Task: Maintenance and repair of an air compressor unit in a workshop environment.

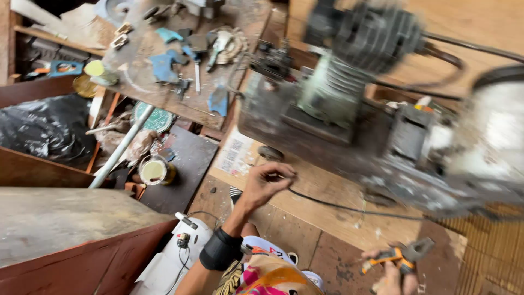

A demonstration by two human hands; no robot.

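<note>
My left hand [266, 184], with a black wrist band, pinches the end of a thin black cable [349, 208] just below a small engine. The cable runs right across a wooden board [327, 213]. The engine [349, 93], grey and pale green with cooling fins, sits blurred on its metal base above the hand. My right hand [394, 271] is at the bottom edge, closed on orange-and-black handled pliers [401, 255] with the jaws pointing up and right.
A cluttered workbench [164, 87] with blue scraps and small tools lies upper left. A black plastic bag [46, 128], a white pipe [120, 148], an open tin [155, 171] and a white canister [174, 257] stand left. A worn wooden surface [60, 218] fills the lower left.
</note>
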